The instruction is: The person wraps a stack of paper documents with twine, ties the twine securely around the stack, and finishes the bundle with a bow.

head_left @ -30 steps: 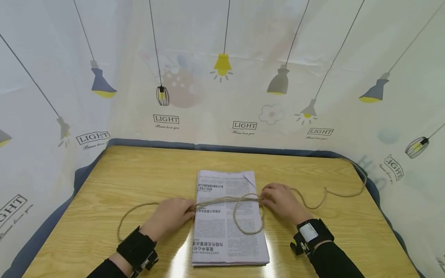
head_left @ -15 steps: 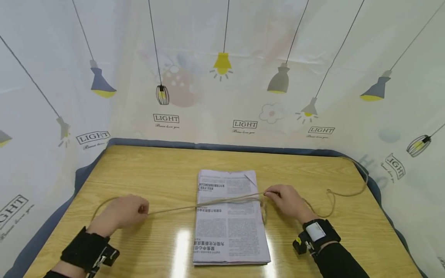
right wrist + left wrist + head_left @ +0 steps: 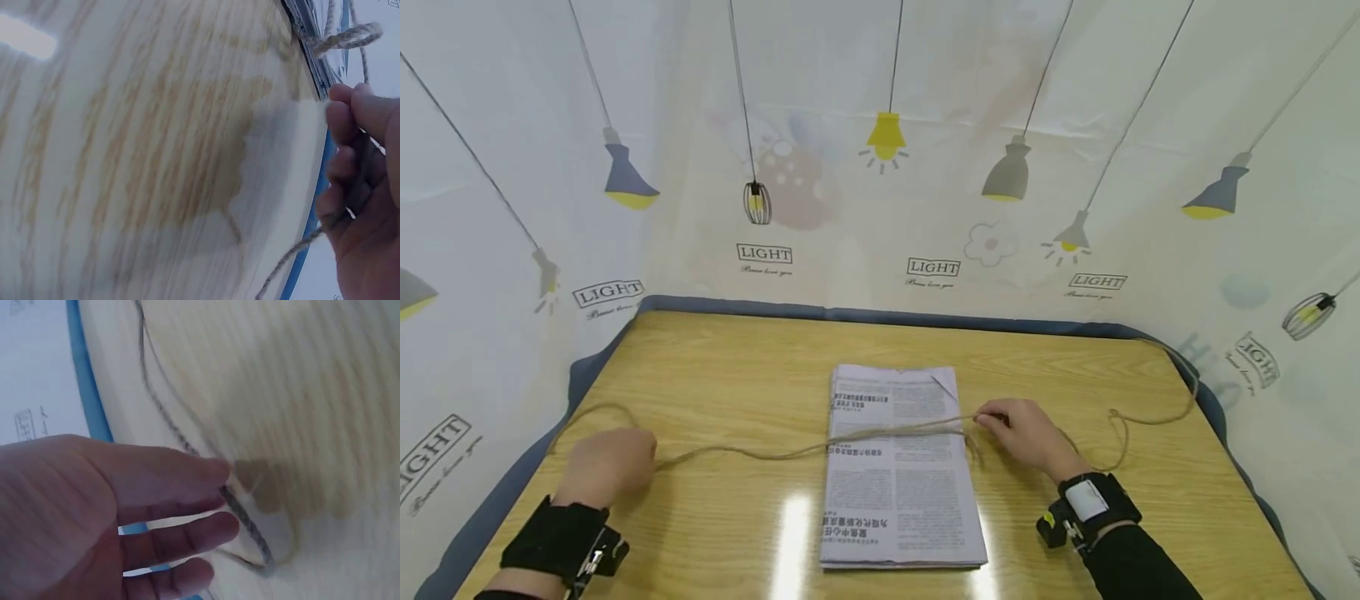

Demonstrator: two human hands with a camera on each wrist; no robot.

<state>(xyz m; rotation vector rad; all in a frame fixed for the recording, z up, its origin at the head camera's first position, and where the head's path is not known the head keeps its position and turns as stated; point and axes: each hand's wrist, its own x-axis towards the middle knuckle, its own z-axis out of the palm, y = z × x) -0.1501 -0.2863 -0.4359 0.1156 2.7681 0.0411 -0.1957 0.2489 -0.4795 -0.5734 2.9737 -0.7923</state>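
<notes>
A stack of folded newspapers [image 3: 895,500] lies in the middle of the table in the head view. Jute twine [image 3: 775,456] runs across its upper part, several strands side by side. Far to the left of the stack, my left hand [image 3: 608,468] holds the twine; the left wrist view shows the cord [image 3: 247,522] between thumb and fingertips. Beside the stack's right edge, my right hand [image 3: 1021,429] pinches the twine between thumb and forefinger, fingers curled. A small twine loop [image 3: 356,37] sticks out at the stack's edge in the right wrist view.
The wooden table [image 3: 737,358] has a printed lamp-pattern cloth [image 3: 850,208] hanging behind and around it. A loose tail of twine [image 3: 1157,419] trails from the right hand to the back right table edge. Another length of twine [image 3: 598,407] curves behind the left hand.
My left hand has moved left from the stack, drawing the twine out; that stretch now sags slightly. The loop on the newspapers has shrunk to the right edge. My right hand has shifted slightly right.
</notes>
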